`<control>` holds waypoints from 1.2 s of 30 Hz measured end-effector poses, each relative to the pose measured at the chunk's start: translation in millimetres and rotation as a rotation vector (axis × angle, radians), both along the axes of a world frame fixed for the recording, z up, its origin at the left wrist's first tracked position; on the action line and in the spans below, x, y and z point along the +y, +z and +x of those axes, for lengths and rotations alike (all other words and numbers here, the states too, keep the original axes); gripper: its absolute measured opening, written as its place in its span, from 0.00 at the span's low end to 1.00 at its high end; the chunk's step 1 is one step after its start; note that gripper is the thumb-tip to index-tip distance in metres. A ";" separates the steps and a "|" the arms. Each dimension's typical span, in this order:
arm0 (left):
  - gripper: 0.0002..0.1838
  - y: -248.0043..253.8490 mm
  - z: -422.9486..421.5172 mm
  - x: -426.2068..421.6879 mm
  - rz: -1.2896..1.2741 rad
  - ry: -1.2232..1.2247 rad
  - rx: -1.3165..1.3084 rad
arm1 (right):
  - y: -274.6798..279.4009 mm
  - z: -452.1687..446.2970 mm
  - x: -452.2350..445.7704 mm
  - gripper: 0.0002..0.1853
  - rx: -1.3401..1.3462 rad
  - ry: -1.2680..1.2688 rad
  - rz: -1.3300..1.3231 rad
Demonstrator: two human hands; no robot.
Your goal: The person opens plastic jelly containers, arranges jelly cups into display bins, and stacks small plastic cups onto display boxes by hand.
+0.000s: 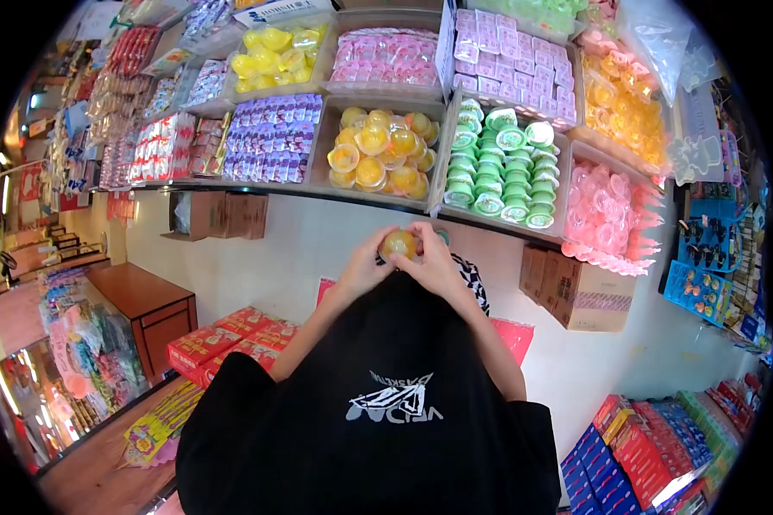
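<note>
A round, yellow-orange cup or ball (398,245) is held between both hands in front of my chest. My left hand (366,268) grips it from the left side, its fingers bent around the edge. From the right, my right hand (432,259) closes on the same item, thumb and fingers pressed to it. Just beyond the hands, a bin of similar yellow-orange round items (378,151) sits on the display shelf. Beside it on the right are stacks of green-rimmed cups (500,163). A small green round thing (442,236) shows partly behind my right hand.
Purple packets (272,137), yellow items (277,58) and pink pieces (605,206) fill other bins. Cardboard boxes (580,292) stand under the shelf at right. Red boxes (240,339) and a brown cabinet (142,313) are at left. Stacked colored boxes (644,446) stand at lower right.
</note>
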State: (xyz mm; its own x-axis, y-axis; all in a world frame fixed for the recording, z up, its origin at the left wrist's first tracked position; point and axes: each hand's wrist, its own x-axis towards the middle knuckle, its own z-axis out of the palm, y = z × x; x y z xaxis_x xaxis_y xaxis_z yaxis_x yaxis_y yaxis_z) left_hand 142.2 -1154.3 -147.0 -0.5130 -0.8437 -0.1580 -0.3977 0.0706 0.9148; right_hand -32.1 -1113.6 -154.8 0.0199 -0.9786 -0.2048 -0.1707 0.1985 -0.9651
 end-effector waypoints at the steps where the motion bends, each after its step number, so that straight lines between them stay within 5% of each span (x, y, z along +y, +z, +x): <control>1: 0.30 -0.7 -1.2 -2.0 -0.041 -0.003 -0.033 | 0.7 -0.4 -4.1 0.30 0.010 -0.007 -0.028; 13: 0.38 -20.5 -21.7 -34.7 -0.305 0.012 -0.094 | -10.9 1.5 -34.2 0.32 0.139 -0.113 -0.108; 19: 0.38 -30.3 -9.7 -41.1 -0.207 -0.007 -0.209 | -23.8 12.3 -41.6 0.30 0.160 -0.097 -0.149; 27: 0.30 -23.9 -3.6 -65.0 -0.082 0.034 -0.186 | -43.3 7.5 -67.4 0.27 -0.538 -0.075 0.254; 36: 0.31 -48.7 -4.4 -96.7 -0.184 0.013 -0.126 | -68.4 16.2 -89.1 0.25 -0.410 -0.196 0.205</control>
